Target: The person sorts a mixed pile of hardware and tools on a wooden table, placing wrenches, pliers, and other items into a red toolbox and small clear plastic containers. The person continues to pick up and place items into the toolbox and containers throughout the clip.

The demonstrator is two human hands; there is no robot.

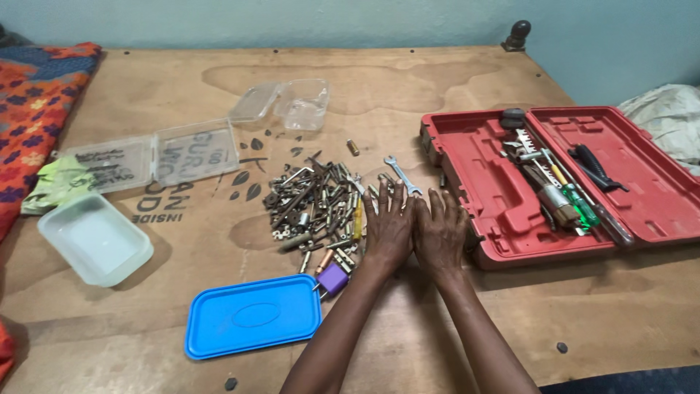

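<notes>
My left hand [389, 228] and my right hand [440, 230] lie flat, side by side, palms down on the wooden board [219, 80], fingers together and pointing away from me. Neither holds anything. Just left of my left hand lies a heap of small metal hardware [315, 206]: bolts, nuts, keys and small spanners. A small open-ended spanner [402, 175] lies just beyond my fingertips. A purple padlock [332, 279] sits by my left wrist. My right hand is next to the open red tool case [503, 197].
The red case holds screwdrivers [576, 198] and sockets. A blue plastic lid [252, 316] lies near the front. A translucent white tub [95, 238] sits at left, clear hinged boxes [153, 157], [284, 104] beyond. Patterned orange cloth [33, 109] covers the left edge.
</notes>
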